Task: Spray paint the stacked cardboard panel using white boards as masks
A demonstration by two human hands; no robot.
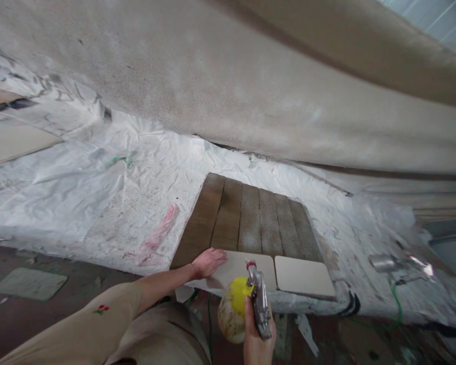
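At bench (155,175) | left hand (210,262) flat on panel (234,266) | right (259,347) grips sprayer (260,299); cup (231,315) contents hidden

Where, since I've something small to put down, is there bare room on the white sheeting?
Two wrinkled patches of white sheeting: between the green scrap and pink strip, and between the dark boards and metal cup. Crowded: around the pale panels, left grip and spray gun.

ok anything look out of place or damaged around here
A crumpled pink strip lies on the wrinkled white sheeting, left of the dark brown boards, looking stray. A ragged whitish scrap below the sheeting's near edge, right of the silver metal spray gun, looks torn.
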